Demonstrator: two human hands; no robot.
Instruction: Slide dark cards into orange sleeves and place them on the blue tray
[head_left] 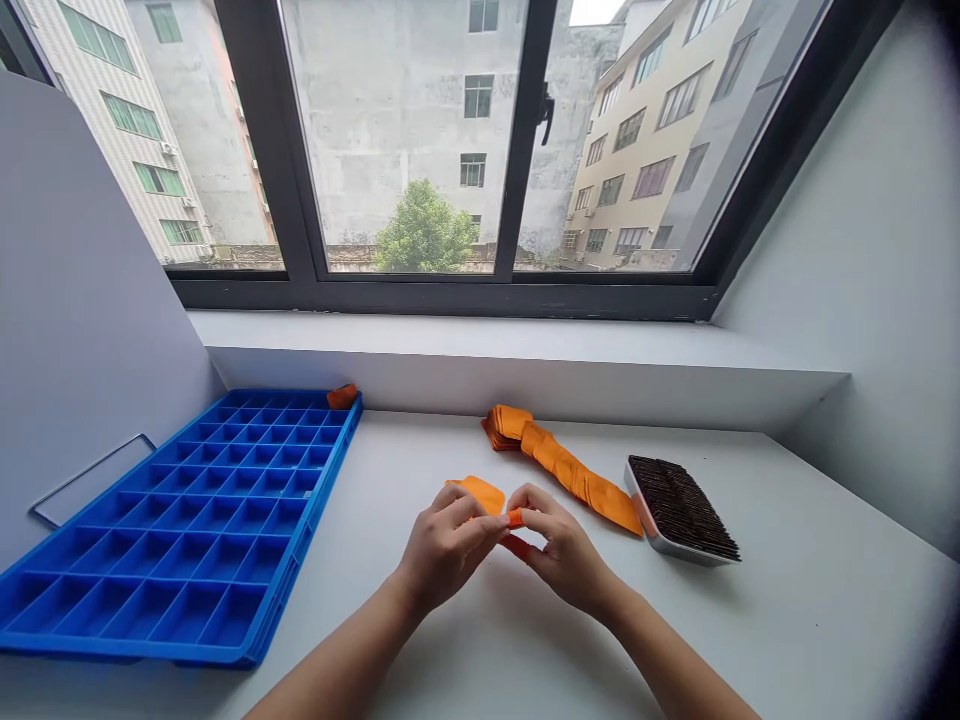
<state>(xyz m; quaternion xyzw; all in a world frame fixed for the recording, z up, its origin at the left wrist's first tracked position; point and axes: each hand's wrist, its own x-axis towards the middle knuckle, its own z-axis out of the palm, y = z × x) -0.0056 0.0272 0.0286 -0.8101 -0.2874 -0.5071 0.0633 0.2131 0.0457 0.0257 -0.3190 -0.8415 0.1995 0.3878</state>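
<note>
Above the white table, my left hand [454, 545] and my right hand [561, 545] meet, fingertips pinched on a small orange piece [514, 518], thin and flexible, seemingly cloth. It is partly hidden by the fingers, so its full shape does not show. Just behind my left hand lies a flat orange piece [480, 492]. Farther back, a fanned row of orange pieces [577, 465] stretches toward the right, its far end beside a small stack of similar pieces [504, 432].
To the left stands a blue compartment tray [255, 630], with a folded orange-brown piece [342, 397] at its far right corner. On the right, a pale shallow box [686, 550] holds tightly packed dark brown strips [679, 500]. A wire handle [90, 470] shows by the left panel; a windowsill [480, 340] borders the back.
</note>
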